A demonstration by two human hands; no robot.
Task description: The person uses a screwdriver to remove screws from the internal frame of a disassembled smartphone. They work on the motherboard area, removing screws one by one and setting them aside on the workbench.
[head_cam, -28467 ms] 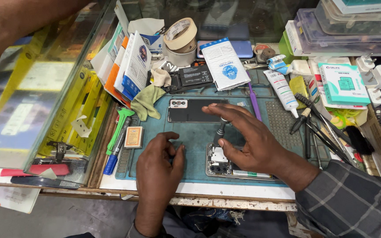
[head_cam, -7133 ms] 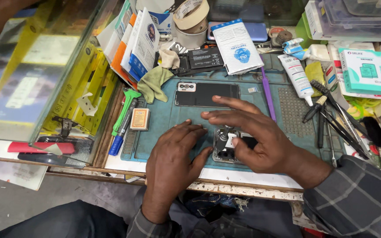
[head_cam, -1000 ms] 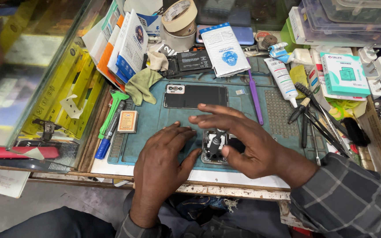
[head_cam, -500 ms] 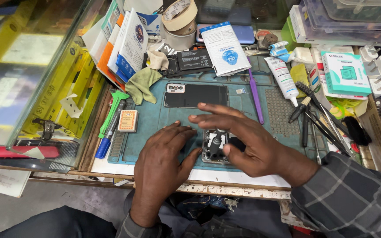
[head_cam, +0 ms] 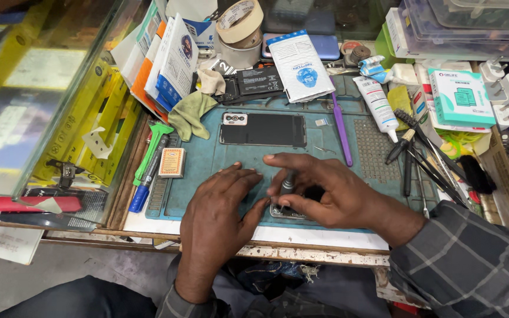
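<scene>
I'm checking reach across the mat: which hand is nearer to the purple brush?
Right. The right hand lies just below and left of the purple brush's lower end, fingers around a small screwdriver. The left hand sits farther left, lower on the mat.

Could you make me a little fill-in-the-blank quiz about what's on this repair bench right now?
1. Both hands work over a small device lying on a ____ mat.
2. The right hand holds a slim metal tool that stands ____.
3. The purple brush lies to the ____ of the black phone back.

Missing words: teal; upright; right
</scene>
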